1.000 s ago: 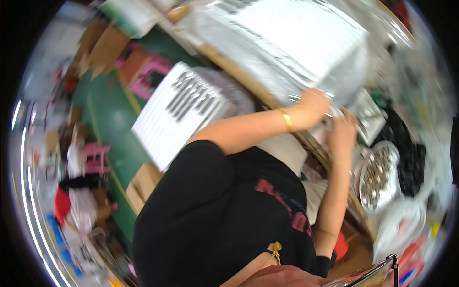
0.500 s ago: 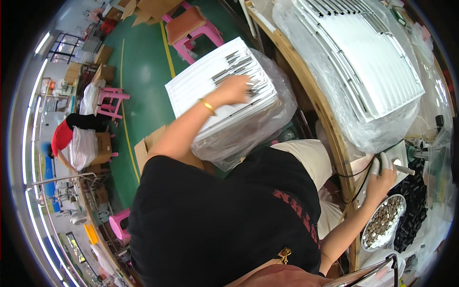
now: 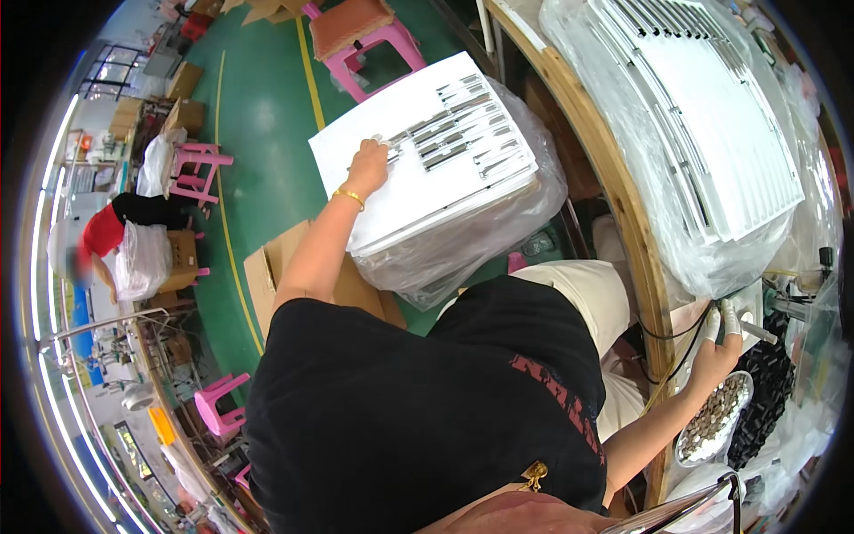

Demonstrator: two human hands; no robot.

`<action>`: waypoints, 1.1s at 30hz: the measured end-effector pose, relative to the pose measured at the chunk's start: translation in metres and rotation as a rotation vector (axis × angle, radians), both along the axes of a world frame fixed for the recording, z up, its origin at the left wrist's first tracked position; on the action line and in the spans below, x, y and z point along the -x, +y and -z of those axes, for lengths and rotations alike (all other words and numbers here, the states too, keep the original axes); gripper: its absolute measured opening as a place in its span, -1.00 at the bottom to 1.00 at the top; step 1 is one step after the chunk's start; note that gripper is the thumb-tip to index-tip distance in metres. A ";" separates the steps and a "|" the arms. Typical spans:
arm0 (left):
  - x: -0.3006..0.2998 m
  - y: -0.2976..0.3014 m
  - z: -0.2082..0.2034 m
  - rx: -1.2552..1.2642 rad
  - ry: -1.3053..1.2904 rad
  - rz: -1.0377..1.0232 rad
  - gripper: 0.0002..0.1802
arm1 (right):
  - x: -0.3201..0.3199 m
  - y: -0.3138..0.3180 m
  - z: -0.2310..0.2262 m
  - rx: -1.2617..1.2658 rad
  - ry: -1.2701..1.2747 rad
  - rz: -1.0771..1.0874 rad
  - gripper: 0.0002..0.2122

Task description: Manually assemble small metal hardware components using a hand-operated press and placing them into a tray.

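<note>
Left hand [image 3: 367,169] over one white tray [image 3: 396,209], upper middle; right hand [image 3: 715,354] near one bowl [image 3: 728,429], lower right. Can't tell either grip tbh.

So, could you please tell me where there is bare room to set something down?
The tray under the left hand has bare room between that hand, the metal parts and its lower edge. The floor is bare between the left yellow line, carton and tray. It's crowded by the right hand, near the bowl and black parts.
</note>
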State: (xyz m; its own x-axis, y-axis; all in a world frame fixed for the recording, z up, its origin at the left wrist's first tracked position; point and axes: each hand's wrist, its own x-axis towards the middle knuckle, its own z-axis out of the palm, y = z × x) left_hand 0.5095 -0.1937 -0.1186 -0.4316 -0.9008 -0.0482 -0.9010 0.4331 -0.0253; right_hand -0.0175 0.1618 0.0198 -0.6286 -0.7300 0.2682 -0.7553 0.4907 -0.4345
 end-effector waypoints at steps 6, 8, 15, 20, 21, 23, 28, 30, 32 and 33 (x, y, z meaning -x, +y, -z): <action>0.010 0.036 0.020 0.123 0.206 -0.006 -0.57 | -0.004 -0.003 0.007 0.069 0.000 -0.008 -0.78; 0.025 0.056 0.020 0.165 0.227 0.040 -0.49 | -0.003 0.003 0.000 0.074 0.023 -0.020 -0.77; -0.003 0.052 0.045 0.290 0.530 -0.333 -0.49 | -0.003 0.017 0.008 0.080 -0.065 0.050 -0.76; -0.006 0.033 0.073 0.340 0.947 -0.572 -0.46 | -0.009 0.020 0.010 0.071 -0.149 0.094 -0.76; -0.005 0.030 0.074 0.342 0.947 -0.570 -0.46 | -0.008 0.021 0.012 0.082 -0.159 0.103 -0.76; -0.004 0.026 0.077 0.285 1.061 -0.547 -0.45 | -0.003 0.023 0.023 0.077 -0.148 0.084 -0.75; 0.009 0.017 0.080 0.200 1.219 -0.531 -0.45 | -0.007 0.019 0.022 0.053 -0.129 0.056 -0.76; 0.007 0.007 0.091 0.130 1.346 -0.515 -0.45 | -0.007 0.021 0.017 0.082 -0.142 0.073 -0.76; 0.008 0.002 0.105 0.120 1.183 -0.502 -0.46 | -0.004 0.025 0.012 0.149 -0.113 0.028 -0.76; 0.039 0.016 0.091 -0.405 1.583 -0.936 -0.45 | -0.008 0.031 0.005 0.128 -0.102 0.055 -0.76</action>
